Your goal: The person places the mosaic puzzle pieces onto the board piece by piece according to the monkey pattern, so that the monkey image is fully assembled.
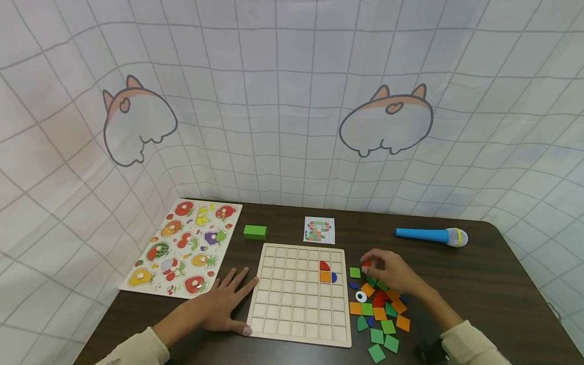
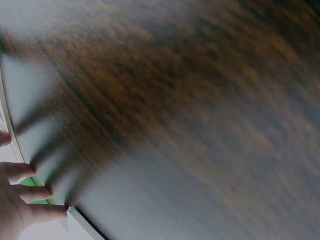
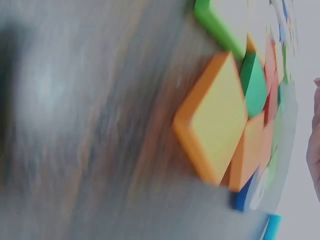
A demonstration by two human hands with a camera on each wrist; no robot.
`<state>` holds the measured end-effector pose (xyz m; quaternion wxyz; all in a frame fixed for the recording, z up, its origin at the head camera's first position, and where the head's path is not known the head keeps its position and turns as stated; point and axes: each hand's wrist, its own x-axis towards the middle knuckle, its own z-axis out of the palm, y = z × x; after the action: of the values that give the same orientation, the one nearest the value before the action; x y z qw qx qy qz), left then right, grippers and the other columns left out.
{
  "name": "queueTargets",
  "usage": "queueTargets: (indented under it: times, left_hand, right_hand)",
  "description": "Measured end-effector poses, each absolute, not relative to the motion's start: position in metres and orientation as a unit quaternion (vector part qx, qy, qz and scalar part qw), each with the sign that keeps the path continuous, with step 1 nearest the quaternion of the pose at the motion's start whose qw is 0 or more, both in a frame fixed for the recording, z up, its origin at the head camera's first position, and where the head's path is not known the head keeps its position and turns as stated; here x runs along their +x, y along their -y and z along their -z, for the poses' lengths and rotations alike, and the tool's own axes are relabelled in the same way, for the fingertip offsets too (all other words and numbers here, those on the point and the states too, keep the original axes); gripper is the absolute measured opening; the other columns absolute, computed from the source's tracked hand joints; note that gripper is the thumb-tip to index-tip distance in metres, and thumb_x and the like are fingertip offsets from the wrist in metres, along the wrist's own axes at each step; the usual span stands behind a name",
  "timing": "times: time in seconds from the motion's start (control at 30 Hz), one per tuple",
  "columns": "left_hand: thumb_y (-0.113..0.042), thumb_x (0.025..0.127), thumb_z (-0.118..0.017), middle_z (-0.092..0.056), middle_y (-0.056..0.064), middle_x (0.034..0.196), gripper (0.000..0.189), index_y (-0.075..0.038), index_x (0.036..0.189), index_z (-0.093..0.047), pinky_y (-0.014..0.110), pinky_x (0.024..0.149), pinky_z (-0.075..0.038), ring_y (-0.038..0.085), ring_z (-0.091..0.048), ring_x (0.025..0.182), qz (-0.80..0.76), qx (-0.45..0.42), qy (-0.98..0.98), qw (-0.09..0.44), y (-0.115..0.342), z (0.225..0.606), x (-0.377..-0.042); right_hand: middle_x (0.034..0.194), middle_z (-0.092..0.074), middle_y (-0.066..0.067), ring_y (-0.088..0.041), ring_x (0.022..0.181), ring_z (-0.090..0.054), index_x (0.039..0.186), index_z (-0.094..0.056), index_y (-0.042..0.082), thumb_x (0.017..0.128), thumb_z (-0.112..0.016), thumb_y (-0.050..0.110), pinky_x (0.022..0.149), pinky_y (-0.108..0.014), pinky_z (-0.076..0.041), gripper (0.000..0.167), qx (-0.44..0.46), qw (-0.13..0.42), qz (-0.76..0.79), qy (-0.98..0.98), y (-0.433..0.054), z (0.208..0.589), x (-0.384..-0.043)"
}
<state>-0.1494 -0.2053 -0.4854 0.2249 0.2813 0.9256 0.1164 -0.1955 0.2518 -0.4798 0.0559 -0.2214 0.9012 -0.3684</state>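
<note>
My right hand point(image 1: 389, 269) pinches a red piece point(image 1: 366, 264) between thumb and fingertips, just above the loose pieces right of the wooden grid board point(image 1: 292, 289). The piece's full shape is hidden by the fingers. Spread and straight, my left hand point(image 1: 221, 306) rests at the board's left edge, its thumb touching the lower left corner. A red quarter-circle point(image 1: 324, 265), an orange square point(image 1: 325, 277) and a blue rounded piece point(image 1: 334, 277) lie in the board's upper right cells. In the right wrist view, only part of the hand shows, beyond an orange square point(image 3: 215, 125).
Several green, orange, red and blue pieces, with a white eye disc point(image 1: 361, 296), are scattered right of the board. Behind it lie a pattern card point(image 1: 319, 230) and a green block point(image 1: 255, 232). A fruit puzzle point(image 1: 182, 248) is at left, a toy microphone point(image 1: 431, 235) at right.
</note>
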Motion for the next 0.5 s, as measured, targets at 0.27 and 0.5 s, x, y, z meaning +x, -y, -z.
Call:
queueTargets:
  times: [0.27, 0.5]
  left_hand:
    - [-0.083, 0.079, -0.057, -0.005, 0.018, 0.169, 0.111, -0.024, 0.163, -0.015, 0.074, 0.110, -0.023, 0.051, -0.008, 0.152, -0.117, 0.284, -0.926, 0.222, 0.206, 0.487, -0.149]
    - [-0.082, 0.079, -0.057, -0.005, 0.018, 0.169, 0.111, -0.023, 0.163, -0.015, 0.075, 0.110, -0.023, 0.052, -0.007, 0.152, -0.120, 0.288, -0.925, 0.218, 0.207, 0.487, -0.149]
  right_hand:
    - [0.078, -0.057, -0.001, -0.006, 0.055, -0.047, 0.111, -0.068, 0.003, 0.097, -0.069, 0.023, 0.051, -0.023, -0.043, 0.024, -0.228, 0.116, 0.427, -0.867, -0.226, 0.476, -0.185]
    - [0.085, -0.061, -0.005, -0.006, 0.048, -0.047, 0.105, -0.072, 0.006, 0.096, -0.070, 0.021, 0.046, -0.024, -0.044, 0.018, -0.216, 0.136, 0.447, -0.857, -0.207, 0.479, -0.176]
